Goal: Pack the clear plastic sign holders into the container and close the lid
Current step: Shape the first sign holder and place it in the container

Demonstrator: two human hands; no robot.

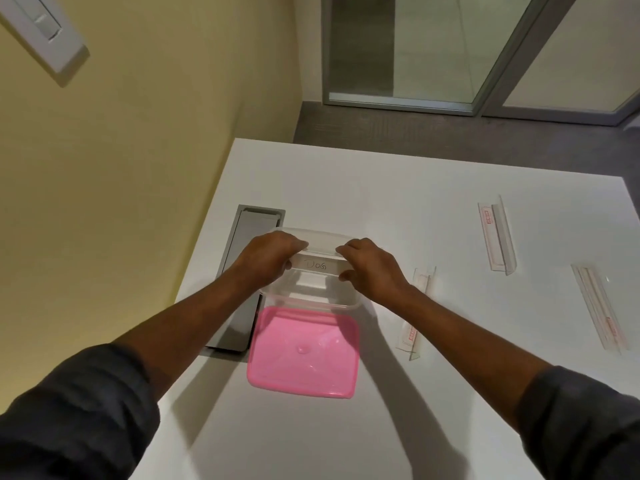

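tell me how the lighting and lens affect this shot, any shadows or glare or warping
Head view: overhead light throws soft double shadows of both arms across the white table; a faint glare spot sits on the pink lid; the wide lens bends the wall and glass door frames; the clear sign holders nearly vanish against the table; the left hand and right hand look slightly soft.

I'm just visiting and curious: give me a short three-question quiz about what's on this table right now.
1. True or false: the pink lid is closed on the clear container.
2. How many clear plastic sign holders lie on the white table, outside the container?
3. Which does the left hand grip? A) the pink lid B) the container's far rim C) a sign holder

Key
1. False: the lid lies flat on the table, nearer the person than the container.
2. Three: one beside the right hand, two farther right.
3. B; the right hand grips that rim too.
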